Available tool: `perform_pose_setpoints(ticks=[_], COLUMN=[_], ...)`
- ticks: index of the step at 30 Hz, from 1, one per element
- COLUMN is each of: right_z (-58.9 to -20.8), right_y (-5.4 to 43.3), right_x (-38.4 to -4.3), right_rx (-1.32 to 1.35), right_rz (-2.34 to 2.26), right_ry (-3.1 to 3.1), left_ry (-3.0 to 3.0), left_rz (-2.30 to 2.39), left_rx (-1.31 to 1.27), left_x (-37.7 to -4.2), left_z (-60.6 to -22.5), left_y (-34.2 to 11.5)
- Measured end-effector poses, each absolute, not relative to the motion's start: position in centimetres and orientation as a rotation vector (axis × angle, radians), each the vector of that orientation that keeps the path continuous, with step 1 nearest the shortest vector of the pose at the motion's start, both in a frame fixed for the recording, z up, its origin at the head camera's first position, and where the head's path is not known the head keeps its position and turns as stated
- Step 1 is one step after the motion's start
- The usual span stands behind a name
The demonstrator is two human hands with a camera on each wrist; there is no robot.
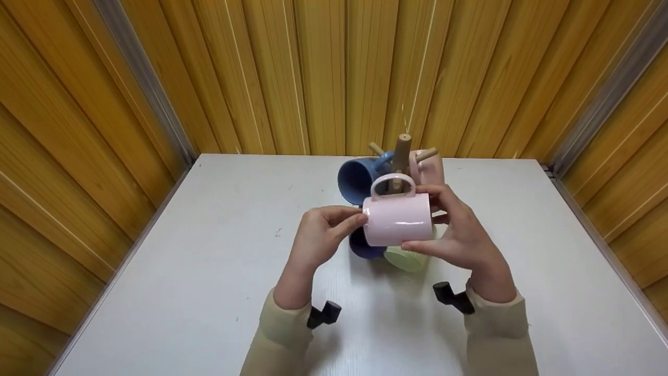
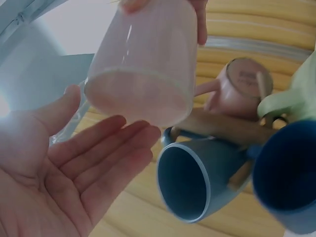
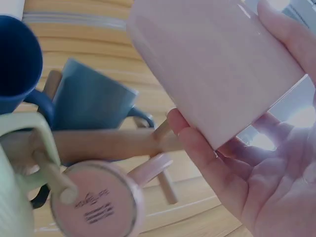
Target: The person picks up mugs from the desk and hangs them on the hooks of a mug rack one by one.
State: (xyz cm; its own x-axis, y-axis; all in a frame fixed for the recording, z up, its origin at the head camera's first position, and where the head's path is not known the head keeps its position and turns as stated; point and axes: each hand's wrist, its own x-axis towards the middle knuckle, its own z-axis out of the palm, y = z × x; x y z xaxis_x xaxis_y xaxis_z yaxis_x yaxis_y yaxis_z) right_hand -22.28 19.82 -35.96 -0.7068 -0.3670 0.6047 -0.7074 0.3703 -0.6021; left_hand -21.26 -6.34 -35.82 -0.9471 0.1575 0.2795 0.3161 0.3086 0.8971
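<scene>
A glossy light pink mug [image 1: 396, 222] is held sideways in the air, its handle pointing up towards the wooden mug stand [image 1: 403, 149]. My right hand [image 1: 464, 235] grips it at the right end, thumb below and fingers behind. At the left end is my left hand [image 1: 318, 235]; the left wrist view shows its fingers nearly straight at the mug's edge [image 2: 138, 96], with the thumb apart. On the stand hang a grey-blue mug [image 1: 355, 183], a dark blue mug [image 2: 291, 173], a pale green mug [image 3: 15, 182] and another pink mug [image 3: 98, 197]. The held mug partly hides the stand.
The stand is near the back of a white table [image 1: 209, 250]. Yellow wooden panel walls [image 1: 318, 78] enclose the table's back and sides. Wooden pegs [image 1: 427, 154] stick out from the post. A black wrist mount [image 1: 324, 314] shows at each sleeve.
</scene>
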Motion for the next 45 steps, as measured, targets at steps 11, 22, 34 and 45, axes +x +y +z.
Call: perform_pose_setpoints(ticks=[11,22,34,45], right_z=[-37.5,-37.5,-37.6,-37.6], right_y=[20.0,19.8,19.3,19.5], right_x=[-25.0,-25.2,-24.9,-24.7], right_rx=[0.790,0.659,0.668,0.663], right_rz=[1.351,1.277,1.041,0.940], right_ry=[-2.312,-2.421,-2.470,-2.535], left_ry=[-2.391,-2.411,-2.443,-2.504], left_rz=[-1.769,-1.765,-1.818,-1.797], left_rx=[-0.371,-0.323,-0.277,-0.254], left_x=[-22.8,-23.9,-24.7,-25.1], left_z=[-37.6,-38.7,-39.4,-39.4], left_y=[-4.0,-3.8,-3.8,-3.9])
